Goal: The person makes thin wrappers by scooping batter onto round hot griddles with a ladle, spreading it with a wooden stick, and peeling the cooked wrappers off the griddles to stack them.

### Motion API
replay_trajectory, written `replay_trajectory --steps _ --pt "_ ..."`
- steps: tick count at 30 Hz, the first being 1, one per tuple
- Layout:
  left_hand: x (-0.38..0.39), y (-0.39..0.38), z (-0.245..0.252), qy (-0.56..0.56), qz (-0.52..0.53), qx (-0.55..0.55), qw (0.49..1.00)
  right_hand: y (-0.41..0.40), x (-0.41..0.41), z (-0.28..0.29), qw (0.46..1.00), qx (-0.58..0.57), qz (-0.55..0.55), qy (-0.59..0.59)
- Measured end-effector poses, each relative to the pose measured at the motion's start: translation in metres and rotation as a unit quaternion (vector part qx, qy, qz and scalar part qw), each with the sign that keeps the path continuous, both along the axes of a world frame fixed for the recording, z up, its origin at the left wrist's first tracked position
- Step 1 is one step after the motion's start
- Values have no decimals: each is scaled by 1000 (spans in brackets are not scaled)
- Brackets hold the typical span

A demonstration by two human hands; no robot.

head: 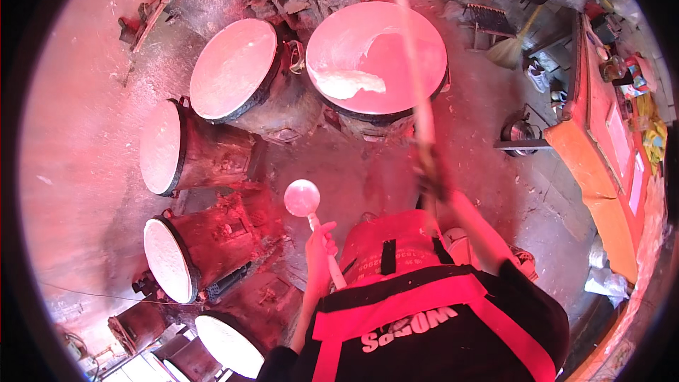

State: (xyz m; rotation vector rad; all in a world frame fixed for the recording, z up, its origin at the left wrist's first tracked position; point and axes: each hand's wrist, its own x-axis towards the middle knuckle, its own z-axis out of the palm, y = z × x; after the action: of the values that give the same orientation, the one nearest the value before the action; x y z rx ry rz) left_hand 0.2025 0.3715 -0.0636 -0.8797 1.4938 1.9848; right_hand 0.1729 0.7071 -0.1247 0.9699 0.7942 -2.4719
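My left hand (320,246) is closed around the handle of a round-headed ladle (302,198), its pale head pointing away from me. My right hand (437,178) is blurred and looks dark. It grips a long, thin stick-like tool (416,69), also blurred, which reaches across the right side of a large round griddle (390,115). On that griddle lies a pale layer with a curved edge and a ragged white patch (350,84). Whether the tool touches the layer, I cannot tell. Beside it, another round griddle (233,69) carries a pale covering.
Several more barrel-shaped stoves with pale round tops curve along my left, one of them a stove (217,233). At right are a broom (506,50), a metal kettle (521,132), shoes (537,75) and an orange-covered table (594,185). A red apron (390,241) hangs before me.
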Motion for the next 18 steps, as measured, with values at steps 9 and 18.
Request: replay_trajectory --steps 9,18 --pt "83 -71 17 4 65 -122 990 -246 -269 -88 834 431 -233 254" --pt "75 -83 8 48 83 -56 994 -133 -75 -37 904 392 -96 142"
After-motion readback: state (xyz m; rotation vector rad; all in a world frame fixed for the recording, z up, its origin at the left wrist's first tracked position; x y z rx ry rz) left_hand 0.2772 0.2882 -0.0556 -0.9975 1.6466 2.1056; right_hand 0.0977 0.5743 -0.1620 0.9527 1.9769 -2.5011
